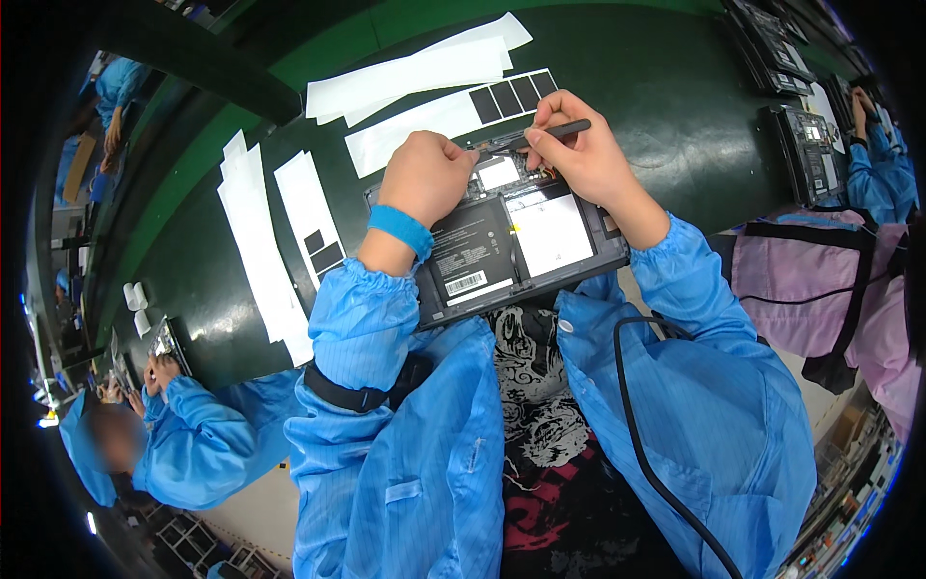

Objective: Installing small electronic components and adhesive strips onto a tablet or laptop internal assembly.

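Observation:
An opened laptop base (439, 311) lies in front of me, its inside facing up. It shows a black battery (470, 241) with a printed label and a white rectangular panel (550, 234) beside it. My right hand (590, 159) grips black tweezers (559, 133) by the shaft, with their tip side toward the laptop's far edge. My left hand (420, 179), with a blue band on its wrist, is closed in a pinch at that same far edge, near the tweezers' tip. What its fingertips hold is too small to make out.
Beyond the laptop lies a white backing strip (415, 135) with black rectangular stickers; another such strip (301, 198) is to the left. More white sheets (253, 232) lie around on the green table (666, 106). Several laptop parts (810, 150) stand far right. Co-workers sit at both sides.

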Action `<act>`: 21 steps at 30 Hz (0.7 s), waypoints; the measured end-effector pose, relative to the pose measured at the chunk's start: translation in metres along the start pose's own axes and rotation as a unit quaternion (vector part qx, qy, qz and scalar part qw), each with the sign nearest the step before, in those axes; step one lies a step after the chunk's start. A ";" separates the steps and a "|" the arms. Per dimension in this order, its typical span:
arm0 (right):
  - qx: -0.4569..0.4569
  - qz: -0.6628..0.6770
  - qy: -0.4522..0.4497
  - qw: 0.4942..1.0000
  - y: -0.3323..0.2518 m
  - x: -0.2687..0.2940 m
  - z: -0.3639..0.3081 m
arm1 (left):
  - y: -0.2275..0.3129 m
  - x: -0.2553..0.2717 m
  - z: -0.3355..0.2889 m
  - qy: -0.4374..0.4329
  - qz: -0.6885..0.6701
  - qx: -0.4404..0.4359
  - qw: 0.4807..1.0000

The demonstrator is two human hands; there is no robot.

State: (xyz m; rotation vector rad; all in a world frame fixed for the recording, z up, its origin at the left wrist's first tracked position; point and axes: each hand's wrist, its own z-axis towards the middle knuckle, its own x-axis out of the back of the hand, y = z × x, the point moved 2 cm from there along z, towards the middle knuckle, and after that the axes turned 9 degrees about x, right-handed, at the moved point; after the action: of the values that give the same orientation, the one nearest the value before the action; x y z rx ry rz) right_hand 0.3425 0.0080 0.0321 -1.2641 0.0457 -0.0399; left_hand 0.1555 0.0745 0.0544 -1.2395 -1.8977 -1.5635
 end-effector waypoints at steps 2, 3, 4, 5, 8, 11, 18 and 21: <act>0.000 -0.002 -0.001 1.000 0.001 0.000 0.001 | 0.002 0.000 0.001 0.005 0.006 -0.001 1.000; 0.000 -0.005 0.000 1.000 0.001 0.000 0.001 | 0.002 0.000 0.000 0.010 0.012 -0.003 1.000; 0.000 -0.004 0.000 1.000 0.001 0.000 0.001 | 0.002 -0.001 0.001 0.010 0.013 -0.002 1.000; -0.009 -0.003 -0.001 1.000 0.000 0.000 0.001 | 0.002 -0.001 0.001 0.011 0.015 0.001 1.000; -0.015 -0.002 0.000 1.000 0.000 -0.001 0.001 | 0.004 0.000 0.000 0.011 0.020 0.008 1.000; -0.010 -0.008 0.000 1.000 0.000 -0.002 0.000 | 0.002 -0.001 -0.001 0.019 0.029 0.000 0.999; -0.012 -0.021 -0.002 1.000 0.000 0.000 0.001 | 0.001 -0.003 0.001 0.028 0.033 -0.017 0.999; -0.018 -0.013 0.000 1.000 0.000 0.000 0.001 | 0.005 0.000 0.000 0.012 0.025 0.009 1.000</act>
State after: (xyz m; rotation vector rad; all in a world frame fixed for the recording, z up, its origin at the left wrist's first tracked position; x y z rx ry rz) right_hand 0.3422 0.0092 0.0321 -1.3003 0.0310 -0.0617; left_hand 0.1595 0.0740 0.0572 -1.2455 -1.8480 -1.5268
